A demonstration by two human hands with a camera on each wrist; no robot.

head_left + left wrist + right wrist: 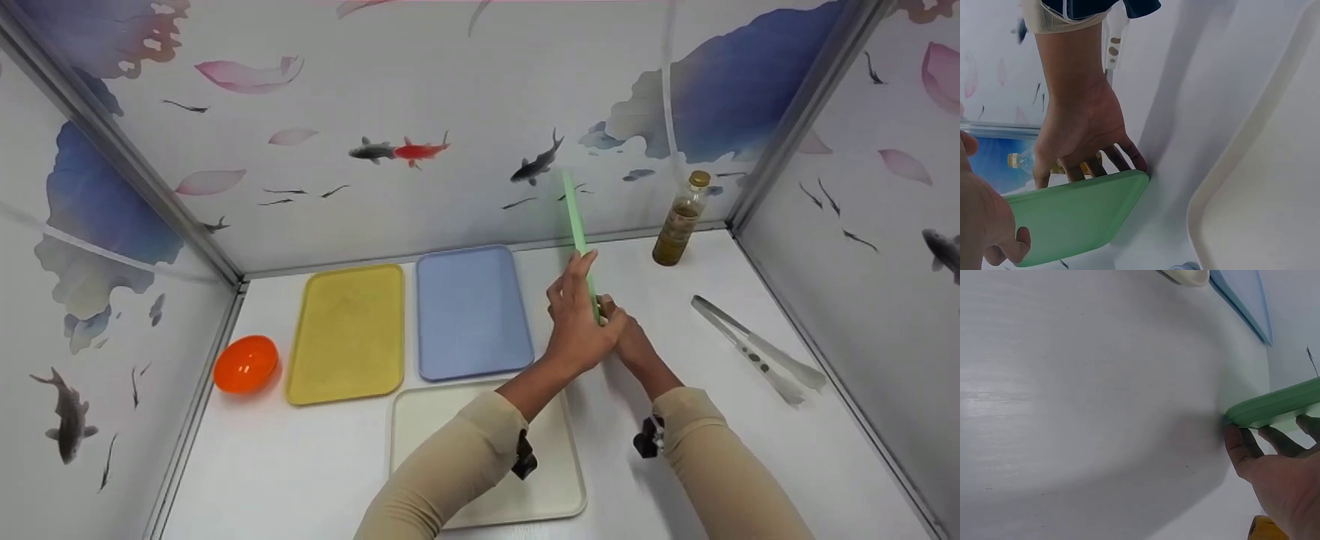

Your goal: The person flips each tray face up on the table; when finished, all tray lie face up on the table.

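A green tray (576, 217) stands on its side, nearly edge-on in the head view, between my two hands. My left hand (581, 326) holds it from the left, thumb by the near edge and fingers along its face. On the other side, my right hand (634, 345) grips it; in the left wrist view that hand's fingers (1095, 167) meet the tray's long edge. The right wrist view shows the fingertips (1237, 439) at the tray's lower corner, close over the white table. A cream tray (487, 450) lies flat beneath my left forearm.
A blue tray (472, 315) and a yellow tray (349, 334) lie side by side toward the back, with an orange bowl (246, 364) at far left. An oil bottle (679, 221) stands at back right, metal tongs (757, 349) nearer. Printed wall panels (300, 187) enclose the table.
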